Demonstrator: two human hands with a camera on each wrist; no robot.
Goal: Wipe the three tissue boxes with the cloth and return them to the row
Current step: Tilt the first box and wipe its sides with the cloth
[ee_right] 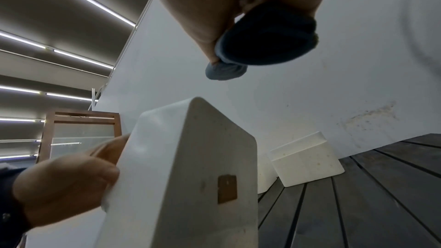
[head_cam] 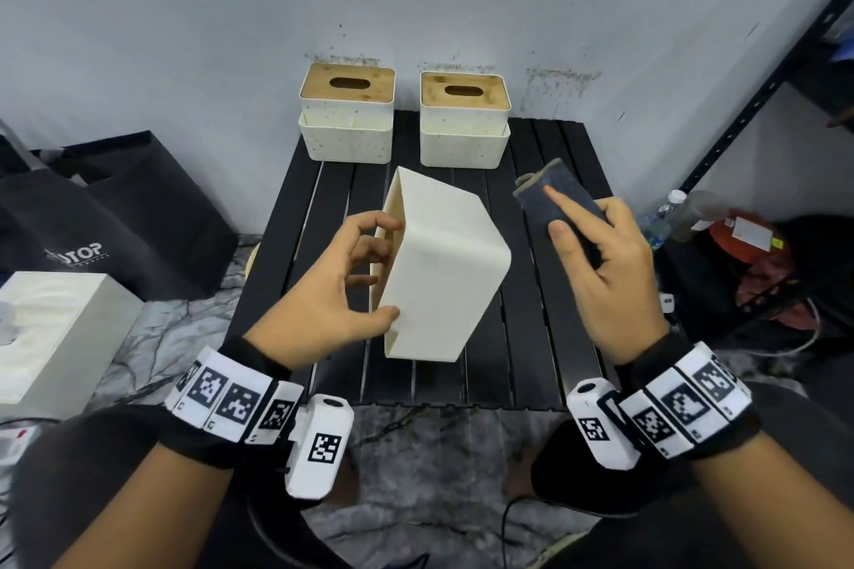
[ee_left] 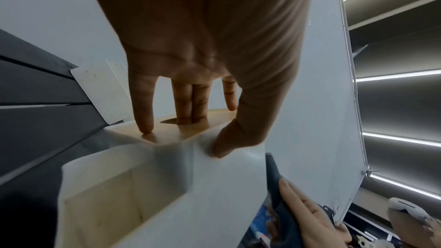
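Note:
Two white tissue boxes with wooden lids, one on the left (head_cam: 346,120) and one on the right (head_cam: 464,120), stand side by side at the back of the black slatted table (head_cam: 554,337). The third tissue box (head_cam: 443,273) is raised above the table's middle and tipped on its side, lid facing left. My left hand (head_cam: 369,273) grips it: fingers lie on the wooden lid (ee_left: 167,131), two of them in its slot, and the thumb presses the white side. To its right my right hand (head_cam: 557,212) holds a folded dark blue cloth (head_cam: 531,203), a little apart from the box (ee_right: 190,167).
A black bag (head_cam: 115,208) and a white carton (head_cam: 60,337) lie left of the table. Bottles (head_cam: 665,217) and a red object (head_cam: 748,240) sit at the right under a dark metal shelf frame (head_cam: 758,79). A wall stands directly behind the table.

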